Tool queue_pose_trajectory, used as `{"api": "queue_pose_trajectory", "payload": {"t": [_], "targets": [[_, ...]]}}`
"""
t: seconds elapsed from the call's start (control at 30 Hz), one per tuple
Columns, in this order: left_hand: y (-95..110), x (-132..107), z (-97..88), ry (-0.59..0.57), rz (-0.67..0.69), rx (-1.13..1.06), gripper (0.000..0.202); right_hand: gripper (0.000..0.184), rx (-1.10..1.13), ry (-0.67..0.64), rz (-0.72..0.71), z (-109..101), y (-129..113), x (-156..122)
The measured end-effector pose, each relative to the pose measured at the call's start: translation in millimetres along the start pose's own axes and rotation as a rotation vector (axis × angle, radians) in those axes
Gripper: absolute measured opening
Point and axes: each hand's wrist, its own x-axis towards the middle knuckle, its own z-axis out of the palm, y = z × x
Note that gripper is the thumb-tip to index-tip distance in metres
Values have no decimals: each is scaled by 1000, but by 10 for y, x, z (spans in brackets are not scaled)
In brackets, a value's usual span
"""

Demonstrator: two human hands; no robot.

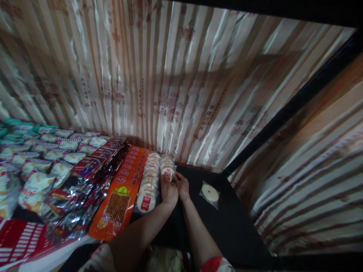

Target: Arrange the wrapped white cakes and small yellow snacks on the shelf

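Note:
Both my hands meet at the front end of a short row of wrapped round crackers with red labels. My left hand [169, 190] has its fingers on the near edge of the front wrapped cracker [168, 172]. From the other side, my right hand [180, 184] pinches the right edge of that same packet. Just left of them runs a longer row of overlapping wrapped crackers [146, 202], its front one showing a red label. One more wrapped cracker [210, 193] lies alone to the right on the black surface [227, 223], in clear film.
Left of the crackers lie orange packs of brown sticks [117, 207], then dark red foil packets [85, 170] and several rows of white snack bags [36, 189]. A pleated patterned curtain [170, 83] hangs behind, and a black bar [295, 102] slants at the right.

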Motion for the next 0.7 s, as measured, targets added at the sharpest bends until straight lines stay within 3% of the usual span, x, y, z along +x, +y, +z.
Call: {"api": "queue_pose_trajectory", "payload": {"t": [0.13, 0.37, 0.7], "targets": [[68, 23, -46, -25, -109, 9, 45, 29, -8, 15, 5, 32, -10, 16], [117, 44, -80, -94, -145, 87, 47, 29, -68, 17, 19, 26, -48, 6], [133, 60, -129, -109, -158, 56, 46, 29, -171, 15, 13, 44, -109, -30]]}}
